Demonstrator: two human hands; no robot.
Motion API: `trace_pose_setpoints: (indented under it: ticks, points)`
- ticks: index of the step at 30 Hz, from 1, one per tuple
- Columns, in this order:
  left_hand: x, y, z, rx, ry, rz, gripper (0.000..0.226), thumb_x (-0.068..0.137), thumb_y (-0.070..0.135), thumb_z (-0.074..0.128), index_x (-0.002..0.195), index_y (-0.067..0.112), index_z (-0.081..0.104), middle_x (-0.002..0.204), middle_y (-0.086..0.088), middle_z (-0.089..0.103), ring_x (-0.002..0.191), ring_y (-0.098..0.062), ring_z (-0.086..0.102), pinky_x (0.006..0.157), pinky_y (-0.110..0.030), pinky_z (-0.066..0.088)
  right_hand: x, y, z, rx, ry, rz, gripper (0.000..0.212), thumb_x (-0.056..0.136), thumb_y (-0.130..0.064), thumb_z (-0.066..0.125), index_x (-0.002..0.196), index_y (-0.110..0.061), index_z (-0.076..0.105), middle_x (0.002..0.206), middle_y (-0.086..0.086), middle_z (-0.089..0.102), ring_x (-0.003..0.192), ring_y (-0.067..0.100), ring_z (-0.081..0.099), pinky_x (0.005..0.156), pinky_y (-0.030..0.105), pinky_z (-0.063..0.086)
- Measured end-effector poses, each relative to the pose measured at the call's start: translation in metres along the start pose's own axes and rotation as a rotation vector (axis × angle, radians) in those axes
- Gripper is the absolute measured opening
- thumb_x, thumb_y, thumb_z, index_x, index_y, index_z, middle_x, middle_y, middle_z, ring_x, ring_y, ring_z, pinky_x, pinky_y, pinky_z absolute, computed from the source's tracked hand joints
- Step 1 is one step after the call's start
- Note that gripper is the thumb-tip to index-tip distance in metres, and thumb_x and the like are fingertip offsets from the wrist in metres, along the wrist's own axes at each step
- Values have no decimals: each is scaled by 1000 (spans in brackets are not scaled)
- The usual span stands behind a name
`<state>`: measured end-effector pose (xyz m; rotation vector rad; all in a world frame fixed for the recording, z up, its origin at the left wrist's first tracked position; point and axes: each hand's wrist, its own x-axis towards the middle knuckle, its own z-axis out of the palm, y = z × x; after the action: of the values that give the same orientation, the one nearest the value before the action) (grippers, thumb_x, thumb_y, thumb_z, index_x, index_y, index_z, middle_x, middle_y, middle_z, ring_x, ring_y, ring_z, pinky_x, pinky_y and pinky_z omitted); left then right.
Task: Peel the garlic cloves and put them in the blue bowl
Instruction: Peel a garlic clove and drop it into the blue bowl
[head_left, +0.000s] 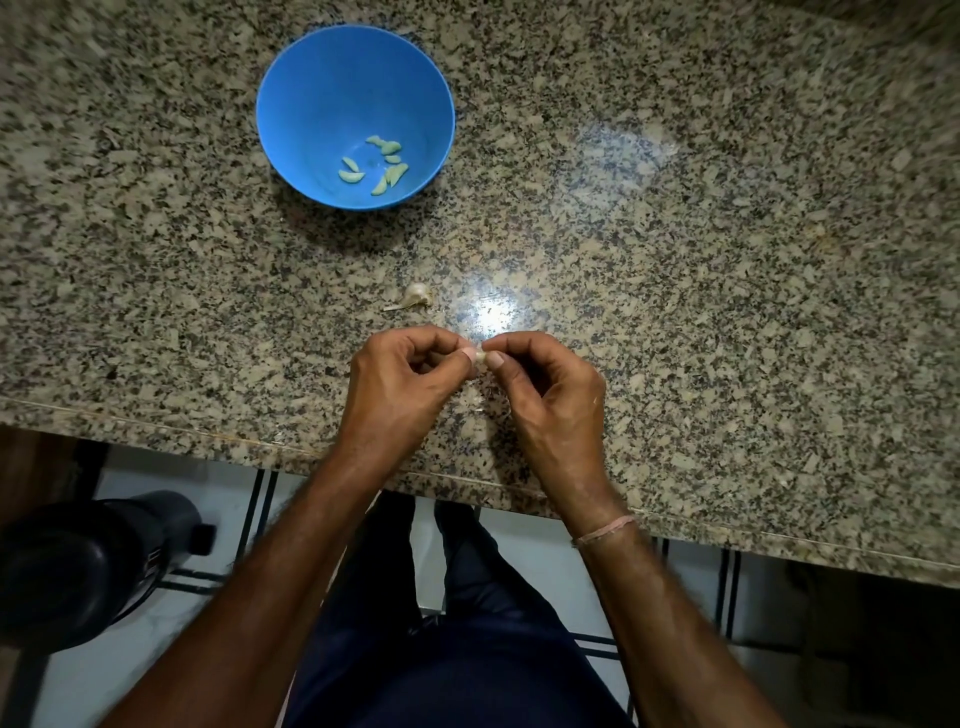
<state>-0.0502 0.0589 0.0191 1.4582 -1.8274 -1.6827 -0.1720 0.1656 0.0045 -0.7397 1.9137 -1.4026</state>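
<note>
Toward the back left of the granite counter (727, 260) sits your blue bowl (311, 93), peeled cloves (382, 163) pooled inside, within reach for drop-offs. Nearer you lies an unpeeled piece of garlic (417, 296), waiting. Your left hand (400, 384) pinches the clove (479, 357) steady while your right hand (545, 395) nips, probably, at its skin.

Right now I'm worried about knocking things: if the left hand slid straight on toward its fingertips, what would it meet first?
The garlic clove pinched at its fingertips, then at once the right hand facing it. The left hand points rightward, not toward the blue bowl.
</note>
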Motion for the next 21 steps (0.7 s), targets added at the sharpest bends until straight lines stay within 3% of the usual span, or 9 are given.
trace_pose_setpoints:
  ticks: [7,12,14,17,21]
  points:
    - [1,0,0,64,-14,-14,5,90,25,77,93,21,79,80,2,78,79,-15,77,80,-40,65,2,-1,1,-293,26,-242,9,95,-6,75,104,-7,77,97,-1,73,88,4,67,79,13,53]
    - [0,-2,7,23,6,-71,5,90,24,77,91,19,79,79,-1,78,75,-19,75,64,-29,57,2,2,0,-373,43,-317,8,96,-6,75,104,-6,76,96,1,72,87,7,65,78,14,52]
    - [-1,-3,9,-87,-2,-128,7,92,21,77,93,15,79,82,-4,78,77,-19,75,67,-26,54,1,0,0,-262,48,-226,8,96,-6,74,104,-7,77,97,-2,74,89,6,69,79,20,56]
    - [-3,-4,12,-191,25,-165,7,93,17,75,91,12,78,83,-8,78,78,-18,74,70,-26,55,-1,-3,1,34,26,52,9,97,-6,73,105,-7,77,99,1,77,94,15,74,84,31,62]
    - [-3,-5,15,-207,43,-164,7,93,16,74,88,13,77,82,-12,77,72,-21,68,67,-32,54,-1,-9,5,391,48,400,12,97,-3,70,108,-3,75,105,12,77,89,16,72,78,23,59]
